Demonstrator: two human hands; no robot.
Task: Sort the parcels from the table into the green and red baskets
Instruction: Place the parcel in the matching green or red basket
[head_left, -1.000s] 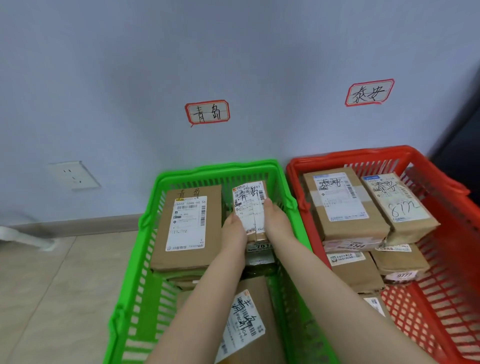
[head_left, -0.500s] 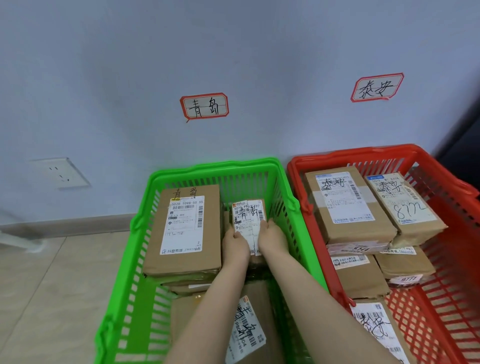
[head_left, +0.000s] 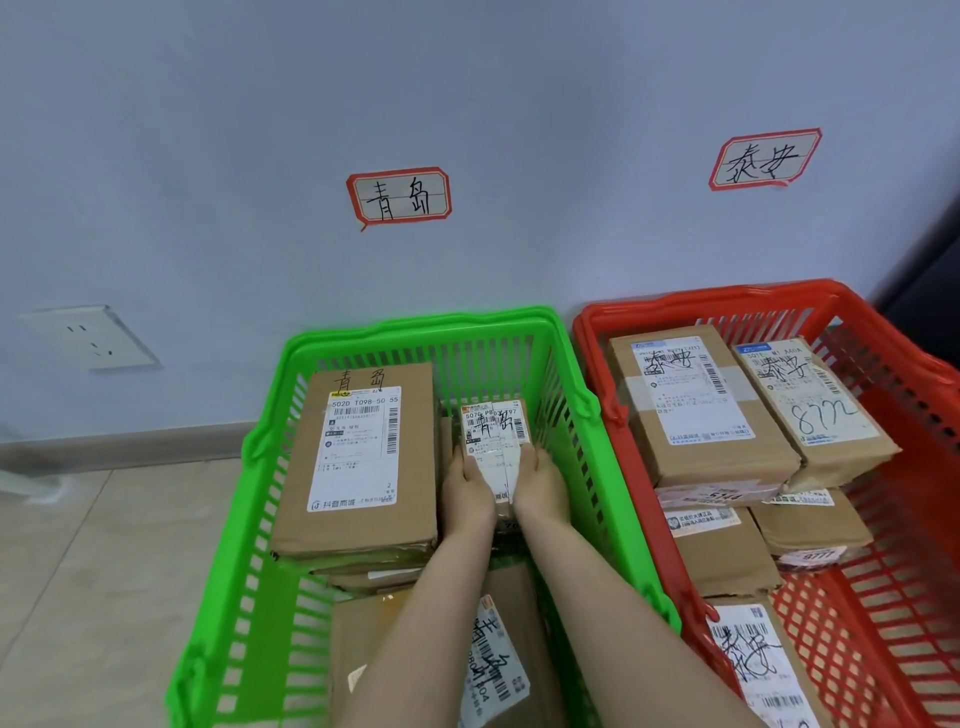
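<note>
We are holding a small narrow brown cardboard parcel (head_left: 496, 441) with a white shipping label between both hands. Our left hand (head_left: 467, 491) is gripping its left side and our right hand (head_left: 540, 488) is gripping its right side, with the fingers curled round the edges. The parcel is sitting low inside the green plastic slatted basket (head_left: 415, 332), in its far right part. It is just beside a large flat brown cardboard box (head_left: 363, 457) that is lying on top of a stack on the left. We cannot tell whether the parcel is resting on what lies below it.

Our forearms are passing over another brown labelled parcel (head_left: 498, 660) at the near end of the same basket. The red plastic slatted basket (head_left: 701, 296) is standing right beside the green one and is carrying stacked brown boxes, among them a taped box (head_left: 696, 410) and a box marked with handwritten digits (head_left: 810, 405).

Two red-bordered paper signs are sticking to the pale blue wall, one (head_left: 399, 197) above the green basket and one (head_left: 763, 158) above the red. A white wall socket (head_left: 88, 338) is showing at the left, above the beige tiled floor (head_left: 78, 571).
</note>
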